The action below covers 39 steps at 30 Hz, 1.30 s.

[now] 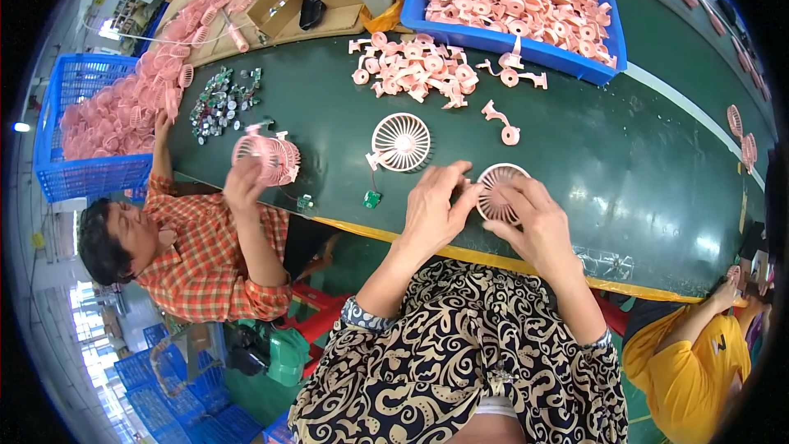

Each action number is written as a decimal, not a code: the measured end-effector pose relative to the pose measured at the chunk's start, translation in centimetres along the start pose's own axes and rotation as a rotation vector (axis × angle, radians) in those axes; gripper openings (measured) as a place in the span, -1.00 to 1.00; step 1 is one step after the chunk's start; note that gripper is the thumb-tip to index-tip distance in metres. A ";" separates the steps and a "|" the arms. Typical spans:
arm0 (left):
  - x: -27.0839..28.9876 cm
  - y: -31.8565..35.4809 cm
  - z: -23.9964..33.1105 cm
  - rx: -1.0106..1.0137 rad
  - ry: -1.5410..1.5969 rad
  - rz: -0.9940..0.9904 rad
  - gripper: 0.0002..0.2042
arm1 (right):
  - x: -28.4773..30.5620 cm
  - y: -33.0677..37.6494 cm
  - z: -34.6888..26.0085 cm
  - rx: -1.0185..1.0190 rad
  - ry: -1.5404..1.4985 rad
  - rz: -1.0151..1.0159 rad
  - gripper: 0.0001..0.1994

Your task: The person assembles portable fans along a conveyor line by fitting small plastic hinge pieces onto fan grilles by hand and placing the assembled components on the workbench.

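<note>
Both hands, the left hand and the right hand, clasp a round pink fan grille at the green bench edge. A second fan grille lies just beside them, a small green circuit board below it.

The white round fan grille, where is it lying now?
In the head view, the white fan grille lies on the green table, just left of the left hand.

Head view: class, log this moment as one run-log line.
left hand: holds pink fan grille | right hand: holds same grille | nearby: second fan grille on green table
</note>
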<state>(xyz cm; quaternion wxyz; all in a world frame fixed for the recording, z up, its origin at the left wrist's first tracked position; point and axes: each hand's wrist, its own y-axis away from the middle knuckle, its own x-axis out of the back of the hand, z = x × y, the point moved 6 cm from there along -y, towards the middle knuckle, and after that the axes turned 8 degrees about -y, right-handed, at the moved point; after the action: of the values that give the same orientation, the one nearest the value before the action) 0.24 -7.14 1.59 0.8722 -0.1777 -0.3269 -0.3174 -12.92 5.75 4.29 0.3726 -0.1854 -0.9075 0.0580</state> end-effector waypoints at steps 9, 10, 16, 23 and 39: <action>5.4 0.5 -1.3 -0.074 -0.380 0.239 -0.76 | 12.3 7.7 6.9 -0.372 0.607 0.437 -0.69; 5.2 0.8 -1.1 -0.080 -0.377 0.234 -0.76 | 13.3 7.9 7.1 -0.411 0.590 0.492 -0.69; 2.7 2.9 1.2 -0.164 -0.070 -0.045 -0.71 | 8.0 0.5 4.6 -0.188 0.218 0.318 -0.70; 4.3 2.5 -0.4 -0.065 -0.257 0.145 -0.58 | 0.7 -6.8 4.5 -0.096 -0.012 0.198 -0.68; 3.4 1.8 -1.6 -0.091 -0.251 0.118 -0.92 | 2.4 -2.6 6.4 -0.104 0.219 0.320 -0.72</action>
<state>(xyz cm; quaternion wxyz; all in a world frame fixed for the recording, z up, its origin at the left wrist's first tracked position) 4.12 -8.15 2.58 0.8327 -0.2745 -0.4075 -0.2553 -19.71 4.42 1.93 0.4450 -0.3513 -0.8223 0.0489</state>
